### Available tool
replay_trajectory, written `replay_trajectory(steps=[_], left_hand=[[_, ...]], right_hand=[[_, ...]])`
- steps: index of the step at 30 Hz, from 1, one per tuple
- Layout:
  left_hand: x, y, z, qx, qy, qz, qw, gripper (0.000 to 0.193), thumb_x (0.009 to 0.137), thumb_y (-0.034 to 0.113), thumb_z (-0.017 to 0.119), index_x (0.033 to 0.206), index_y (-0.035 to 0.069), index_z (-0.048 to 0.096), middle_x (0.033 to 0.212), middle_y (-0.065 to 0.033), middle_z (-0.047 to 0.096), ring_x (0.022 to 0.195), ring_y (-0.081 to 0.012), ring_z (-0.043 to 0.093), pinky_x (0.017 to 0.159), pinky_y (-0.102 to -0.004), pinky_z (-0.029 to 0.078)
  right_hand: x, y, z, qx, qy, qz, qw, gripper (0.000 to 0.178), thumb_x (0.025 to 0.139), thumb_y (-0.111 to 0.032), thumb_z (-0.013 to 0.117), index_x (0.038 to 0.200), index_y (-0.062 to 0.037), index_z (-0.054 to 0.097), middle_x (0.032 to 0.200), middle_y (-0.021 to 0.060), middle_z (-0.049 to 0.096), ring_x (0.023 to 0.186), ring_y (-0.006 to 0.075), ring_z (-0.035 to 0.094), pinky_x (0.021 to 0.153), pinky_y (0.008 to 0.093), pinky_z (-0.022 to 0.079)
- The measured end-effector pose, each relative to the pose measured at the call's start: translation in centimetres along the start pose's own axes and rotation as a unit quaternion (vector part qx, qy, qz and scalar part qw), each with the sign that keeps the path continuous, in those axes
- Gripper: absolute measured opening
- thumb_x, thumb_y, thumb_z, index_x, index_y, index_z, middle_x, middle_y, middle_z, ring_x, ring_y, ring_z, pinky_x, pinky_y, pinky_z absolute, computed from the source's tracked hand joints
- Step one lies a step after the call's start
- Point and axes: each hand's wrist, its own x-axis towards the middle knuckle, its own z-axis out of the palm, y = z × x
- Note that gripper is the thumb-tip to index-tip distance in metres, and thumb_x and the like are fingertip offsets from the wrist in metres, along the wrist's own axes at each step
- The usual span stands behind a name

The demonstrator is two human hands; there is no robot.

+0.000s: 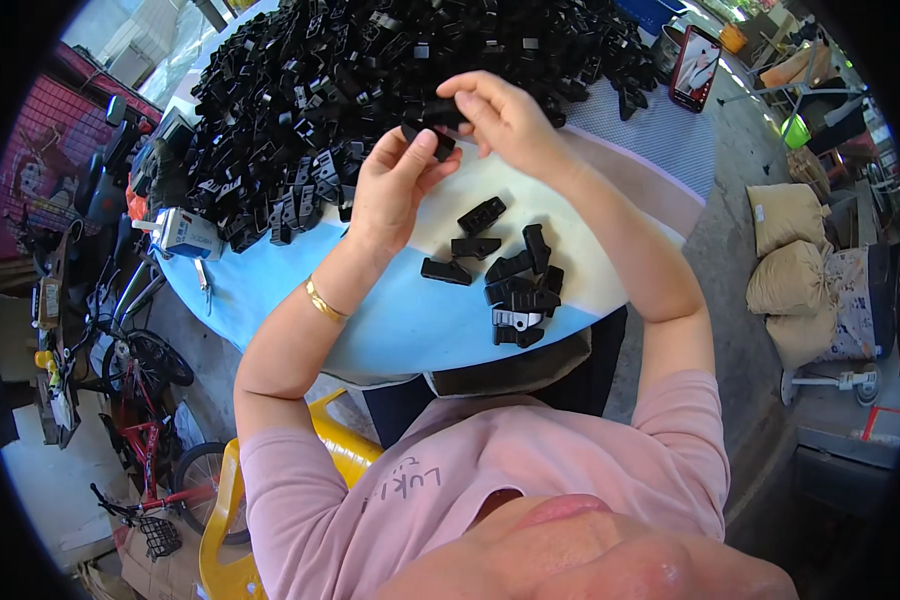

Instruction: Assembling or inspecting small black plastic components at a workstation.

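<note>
My left hand (395,185) pinches a small black plastic part (436,146) between thumb and fingers, just above the table's pale covering. Close beside it, my right hand (505,118) has its fingers bent around another dark plastic piece (448,114), partly hidden and merging with the black heap behind. That large heap of black plastic parts (300,90) spreads over the far side of the table. Nearer to me lies a small loose group of the same blocky parts (518,290); one of them shows a silvery face (517,319).
The round table (260,300) has a blue and cream cover. A small white and blue box (190,233) and a metal tool (203,276) sit at its left edge. A phone (695,68) stands at the far right. Sacks (785,275) are on the floor to the right, a red bicycle (150,470) to the left.
</note>
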Motion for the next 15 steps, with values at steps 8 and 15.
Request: replay_trajectory(steps=[8, 15], left_hand=[[-0.2, 0.6, -0.4, 0.002, -0.013, 0.040, 0.999, 0.021, 0.087, 0.010, 0.058, 0.107, 0.005, 0.055, 0.097, -0.0040, 0.060, 0.088, -0.0127, 0.060, 0.080, -0.0263, 0.052], [0.1, 0.2, -0.5, -0.008, -0.053, 0.041, 0.998, 0.028, 0.085, 0.006, 0.060, 0.113, 0.007, 0.056, 0.098, -0.0015, 0.060, 0.092, -0.0114, 0.058, 0.084, -0.0275, 0.050]], right_hand=[[-1.6, -0.8, 0.3, -0.026, -0.038, -0.071, 0.996, 0.022, 0.086, -0.009, 0.058, 0.108, -0.0051, 0.060, 0.078, -0.0006, 0.056, 0.060, 0.0050, 0.049, 0.051, 0.0194, 0.042], [-2.3, -1.1, -0.6, -0.172, -0.003, -0.163, 0.972, 0.030, 0.078, -0.001, 0.066, 0.108, -0.0011, 0.061, 0.085, 0.0014, 0.054, 0.064, 0.0057, 0.047, 0.055, 0.0194, 0.040]])
